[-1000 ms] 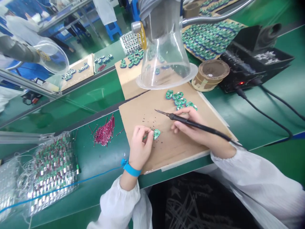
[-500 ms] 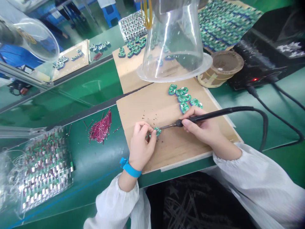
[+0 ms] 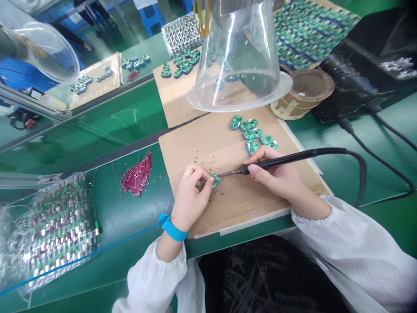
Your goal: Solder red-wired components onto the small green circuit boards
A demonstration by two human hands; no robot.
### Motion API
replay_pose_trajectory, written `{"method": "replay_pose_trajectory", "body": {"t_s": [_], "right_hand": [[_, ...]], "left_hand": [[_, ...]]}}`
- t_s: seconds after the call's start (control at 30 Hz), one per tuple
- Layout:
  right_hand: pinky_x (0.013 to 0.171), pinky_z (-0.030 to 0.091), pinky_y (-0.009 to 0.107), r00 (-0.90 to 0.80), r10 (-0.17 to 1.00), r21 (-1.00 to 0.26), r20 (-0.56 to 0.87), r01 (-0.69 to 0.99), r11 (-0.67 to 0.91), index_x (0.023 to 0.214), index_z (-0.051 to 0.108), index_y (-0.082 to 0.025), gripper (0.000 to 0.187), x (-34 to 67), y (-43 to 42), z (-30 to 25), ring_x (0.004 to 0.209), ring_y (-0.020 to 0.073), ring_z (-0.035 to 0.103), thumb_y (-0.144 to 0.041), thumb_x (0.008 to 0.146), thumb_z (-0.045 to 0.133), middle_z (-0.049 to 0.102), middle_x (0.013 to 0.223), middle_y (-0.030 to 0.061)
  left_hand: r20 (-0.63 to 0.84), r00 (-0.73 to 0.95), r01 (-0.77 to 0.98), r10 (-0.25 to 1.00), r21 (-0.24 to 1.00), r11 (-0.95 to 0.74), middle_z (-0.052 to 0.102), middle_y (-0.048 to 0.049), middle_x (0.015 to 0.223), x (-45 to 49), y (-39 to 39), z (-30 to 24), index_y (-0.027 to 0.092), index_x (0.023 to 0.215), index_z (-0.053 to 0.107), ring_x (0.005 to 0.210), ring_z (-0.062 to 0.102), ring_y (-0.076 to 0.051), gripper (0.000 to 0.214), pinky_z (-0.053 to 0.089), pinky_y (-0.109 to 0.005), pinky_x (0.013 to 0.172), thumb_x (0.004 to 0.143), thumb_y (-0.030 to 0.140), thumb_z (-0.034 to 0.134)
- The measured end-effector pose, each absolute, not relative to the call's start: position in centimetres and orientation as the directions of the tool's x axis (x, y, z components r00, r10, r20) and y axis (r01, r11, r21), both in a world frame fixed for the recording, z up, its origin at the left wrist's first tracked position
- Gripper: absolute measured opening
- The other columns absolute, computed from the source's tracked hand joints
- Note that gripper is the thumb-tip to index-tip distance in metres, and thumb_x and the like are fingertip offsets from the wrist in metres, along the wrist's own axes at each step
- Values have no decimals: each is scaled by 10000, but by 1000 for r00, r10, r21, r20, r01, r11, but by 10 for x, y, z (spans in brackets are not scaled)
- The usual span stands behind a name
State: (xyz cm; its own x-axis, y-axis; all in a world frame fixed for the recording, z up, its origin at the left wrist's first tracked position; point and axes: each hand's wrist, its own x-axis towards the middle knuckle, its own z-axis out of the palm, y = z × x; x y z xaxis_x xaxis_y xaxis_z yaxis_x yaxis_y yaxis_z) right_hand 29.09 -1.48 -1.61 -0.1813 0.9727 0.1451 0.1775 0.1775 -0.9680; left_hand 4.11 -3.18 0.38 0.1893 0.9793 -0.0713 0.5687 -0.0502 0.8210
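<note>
My left hand point(image 3: 190, 198) pinches a small green circuit board point(image 3: 215, 179) against the brown cardboard sheet point(image 3: 234, 200). A blue strap circles that wrist. My right hand point(image 3: 276, 176) is closed round a black soldering iron point(image 3: 286, 158), held like a pen. Its metal tip touches the small board's right edge. Just above my right hand several more green boards point(image 3: 252, 132) lie in a cluster on the cardboard.
A clear fume hood point(image 3: 239, 56) hangs over the cardboard's far side, next to a brown tape roll point(image 3: 304, 93) and a black soldering station point(image 3: 365, 65). Red pins point(image 3: 137, 176) lie left of the cardboard. A bag of parts point(image 3: 55, 230) sits at the far left. The iron's cable point(image 3: 361, 174) loops right.
One second ago the iron's tip was raised, away from the board; my right hand then brought it down to the board's edge. Since half a second ago almost nothing has moved.
</note>
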Motion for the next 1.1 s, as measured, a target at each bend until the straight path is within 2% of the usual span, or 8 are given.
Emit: {"method": "replay_pose_trajectory", "body": {"t_s": [0.33, 0.6, 0.83, 1.1], "right_hand": [[530, 429, 308, -171, 977, -971, 125, 179, 155, 908, 646, -245, 224, 290, -15, -15, 600, 163, 549, -461, 935, 701, 617, 699, 8], [528, 422, 313, -76, 988, -972, 135, 184, 147, 878, 645, -246, 211, 291, -15, -18, 589, 163, 547, -440, 952, 680, 596, 682, 7], [523, 415, 311, -74, 986, -969, 151, 186, 163, 883, 642, -243, 201, 292, -14, -20, 584, 158, 541, -426, 960, 672, 586, 682, 2], [513, 400, 306, -41, 990, -979, 135, 151, 140, 901, 636, -248, 188, 292, -16, -21, 584, 158, 541, -422, 953, 683, 581, 679, -4]], "left_hand": [[-77, 187, 607, 979, 793, -53, 529, -7, 905, 45, -27, 9, 186, 782, 560, 776, 491, -142, 180, 427, -291, 730, 932, 104, 618], [-80, 205, 626, 976, 777, -68, 532, -9, 907, 41, -27, 6, 188, 799, 569, 787, 496, -148, 166, 427, -303, 748, 952, 150, 620], [-67, 196, 605, 978, 793, -66, 520, -8, 902, 42, -29, 4, 187, 792, 565, 763, 477, -141, 174, 419, -295, 722, 954, 160, 623], [-24, 196, 583, 980, 807, -97, 534, -17, 924, 38, -33, 3, 200, 892, 596, 739, 481, -138, 125, 424, -294, 702, 1011, 222, 564]]}}
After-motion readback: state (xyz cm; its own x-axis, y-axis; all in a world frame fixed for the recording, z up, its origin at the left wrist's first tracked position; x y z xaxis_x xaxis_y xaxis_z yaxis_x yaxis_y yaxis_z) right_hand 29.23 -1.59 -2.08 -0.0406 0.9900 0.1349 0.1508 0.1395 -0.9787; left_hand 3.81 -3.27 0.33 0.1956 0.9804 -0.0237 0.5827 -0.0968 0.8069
